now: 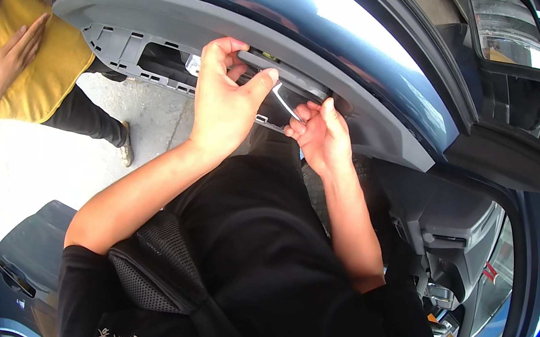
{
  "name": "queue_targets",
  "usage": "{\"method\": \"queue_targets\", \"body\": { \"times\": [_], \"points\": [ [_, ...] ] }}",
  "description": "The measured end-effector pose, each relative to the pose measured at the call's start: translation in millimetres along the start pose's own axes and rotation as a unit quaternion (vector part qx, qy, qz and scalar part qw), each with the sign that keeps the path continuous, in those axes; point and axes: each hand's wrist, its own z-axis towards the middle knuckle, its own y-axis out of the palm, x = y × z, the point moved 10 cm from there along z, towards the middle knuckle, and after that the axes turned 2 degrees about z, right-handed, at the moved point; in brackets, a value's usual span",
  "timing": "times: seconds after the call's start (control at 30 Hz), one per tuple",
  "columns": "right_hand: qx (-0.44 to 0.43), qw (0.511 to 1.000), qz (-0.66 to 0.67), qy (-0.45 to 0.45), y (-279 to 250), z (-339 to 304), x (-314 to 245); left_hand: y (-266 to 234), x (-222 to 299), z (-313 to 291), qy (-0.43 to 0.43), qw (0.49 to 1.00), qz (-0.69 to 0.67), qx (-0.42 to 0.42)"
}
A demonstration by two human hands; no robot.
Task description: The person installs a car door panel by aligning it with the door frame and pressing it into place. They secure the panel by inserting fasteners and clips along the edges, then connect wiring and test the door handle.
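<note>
A grey inner door panel (181, 12) runs along the blue car door in front of me, with openings along its near side. At its middle, my left hand (228, 98) is closed, thumb and fingers pinching a dark grey trim piece (295, 83). A thin, curved silver strip (286, 104) runs from beside my left thumb toward my right fingers. My right hand (325, 135) is closed on the strip's lower end, with its thumb raised. My fingers partly hide the trim piece, so I cannot tell whether it is attached to the panel.
At the left stands another person in a yellow top (52, 65), one hand against the body. A side mirror (511, 33) is at the upper right. The car's interior (460, 227) lies at the right, and another dark blue car door (32, 267) at the lower left.
</note>
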Motion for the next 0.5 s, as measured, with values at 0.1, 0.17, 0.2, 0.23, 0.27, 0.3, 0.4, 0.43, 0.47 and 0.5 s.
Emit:
{"method": "queue_targets", "body": {
  "times": [0.1, 0.17, 0.2, 0.23, 0.27, 0.3, 0.4, 0.43, 0.47, 0.5],
  "points": [
    [-0.017, 1.0, -0.007, 0.012, 6.3, -0.1, -1.3, -1.8, -0.1, -2.1, 0.01, 1.0, -0.003, -0.007],
    [-0.005, 1.0, -0.006, 0.0, 5.2, 2.3, -3.9, -2.1, 1.9, -0.9, 0.027, 0.999, 0.015, -0.008],
    [0.001, 1.0, -0.005, -0.006, 4.9, 3.4, -4.5, -1.5, 3.9, 1.5, 0.036, 0.999, 0.027, -0.007],
    [0.013, 1.0, -0.014, -0.014, 3.2, 3.7, -5.0, -1.3, 5.8, 2.5, 0.044, 0.998, 0.04, -0.007],
    [0.017, 1.0, -0.015, -0.011, 3.4, 2.6, -3.2, -2.0, 5.7, 2.1, 0.043, 0.998, 0.049, -0.006],
    [0.02, 1.0, -0.017, -0.008, 3.7, 1.7, -3.1, -1.9, 5.3, 2.5, 0.042, 0.997, 0.057, -0.005],
    [0.023, 0.999, -0.027, -0.006, 7.0, 1.4, -4.9, -0.8, 6.2, 4.5, 0.049, 0.997, 0.053, -0.004],
    [0.025, 0.999, -0.03, -0.004, 7.0, 1.6, -5.3, -0.9, 6.5, 4.5, 0.051, 0.998, 0.048, -0.004],
    [0.027, 0.999, -0.032, -0.002, 7.2, 1.7, -5.5, -1.5, 5.4, 4.6, 0.048, 0.998, 0.05, -0.004],
    [0.036, 0.999, -0.039, -0.006, 7.1, 1.5, -5.5, -2.5, 4.6, 4.7, 0.046, 0.998, 0.053, -0.005]
  ]
}}
